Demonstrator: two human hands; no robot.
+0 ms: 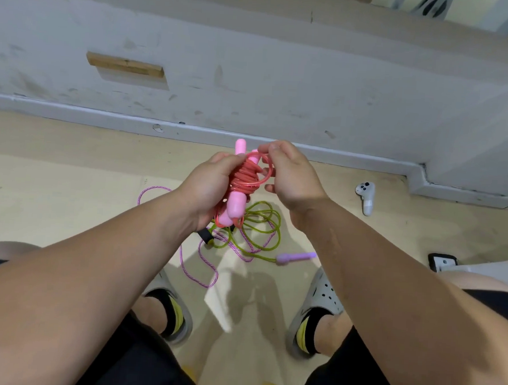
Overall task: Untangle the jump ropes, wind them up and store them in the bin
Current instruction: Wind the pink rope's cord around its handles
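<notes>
My left hand (pixel 207 186) grips a red jump rope (pixel 248 174) wound in coils around its two pink handles (pixel 234 204), held above the floor. My right hand (pixel 289 173) pinches a loop of the red cord at the top of the bundle. Below on the floor lie a green jump rope (pixel 263 222) and a purple-pink braided jump rope (pixel 204 260), tangled together. A purple handle (pixel 293 258) lies at the right end of the tangle; a black handle (pixel 205 235) shows beside my left wrist. No bin is in view.
A white game controller (pixel 365 196) lies on the beige floor near the grey wall's baseboard (pixel 191 129). My feet in grey clogs (pixel 319 303) stand on either side of the tangle. A dark object (pixel 442 261) sits at the right edge.
</notes>
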